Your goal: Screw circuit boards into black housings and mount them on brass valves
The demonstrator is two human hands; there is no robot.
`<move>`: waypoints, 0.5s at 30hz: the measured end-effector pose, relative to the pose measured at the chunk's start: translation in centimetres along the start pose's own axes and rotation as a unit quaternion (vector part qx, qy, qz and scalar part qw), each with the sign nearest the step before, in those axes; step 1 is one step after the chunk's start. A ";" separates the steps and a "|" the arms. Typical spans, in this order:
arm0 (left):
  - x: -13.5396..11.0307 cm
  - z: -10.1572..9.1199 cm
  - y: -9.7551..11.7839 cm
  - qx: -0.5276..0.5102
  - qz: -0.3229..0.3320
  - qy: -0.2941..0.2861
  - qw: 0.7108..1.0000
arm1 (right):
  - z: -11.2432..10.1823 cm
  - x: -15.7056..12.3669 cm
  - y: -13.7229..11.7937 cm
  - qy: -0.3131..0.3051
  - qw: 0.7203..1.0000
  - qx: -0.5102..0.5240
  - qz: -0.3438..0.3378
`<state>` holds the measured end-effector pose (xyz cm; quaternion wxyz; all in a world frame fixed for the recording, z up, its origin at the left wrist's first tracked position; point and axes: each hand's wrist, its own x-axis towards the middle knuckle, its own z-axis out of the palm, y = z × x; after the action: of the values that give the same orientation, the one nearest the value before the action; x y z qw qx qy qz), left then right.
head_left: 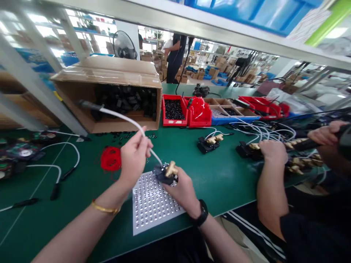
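1. In the head view, the left hand is pinching a white cable between narrow fingers; the cable's dark end is hanging in front of the cardboard box.
2. The right hand is gripping a black part with a brass fitting, its fingers curling around one side and hiding some of it; the cable is running down into it.
3. That part is sitting over a dotted sheet, near the front edge of the tabletop.
4. Red wire is lying beside the left hand, farther from that edge.
5. The box, holding black pieces, is standing along the back edge; red bins and a divided blue tray are lining its right.
6. Circuit assemblies and plugged cables are crowding the left end.
7. Toward the right end, a similar unit is lying apart, while a co-worker's hand is blocking part of a brass-fitted cluster.
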<state>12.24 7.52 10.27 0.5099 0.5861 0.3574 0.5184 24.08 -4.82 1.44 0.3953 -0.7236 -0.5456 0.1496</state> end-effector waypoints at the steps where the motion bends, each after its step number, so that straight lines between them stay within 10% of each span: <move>1: 1.2 1.5 0.7 0.011 0.011 -0.041 0.999 | -0.7 0.8 0.6 0.035 0.999 0.001 0.008; 8: 4.8 6.6 -0.2 0.169 0.034 -0.181 0.968 | -4.6 6.7 6.6 0.150 0.962 -0.170 0.150; 15: -3.0 -4.6 -4.7 0.192 -0.013 -0.159 0.968 | -5.5 4.2 6.0 0.172 0.939 -0.274 0.116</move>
<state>7.69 6.73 4.75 0.4449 0.7432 0.3719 0.3338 33.22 -3.83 1.46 0.2491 -0.8767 -0.4020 -0.0877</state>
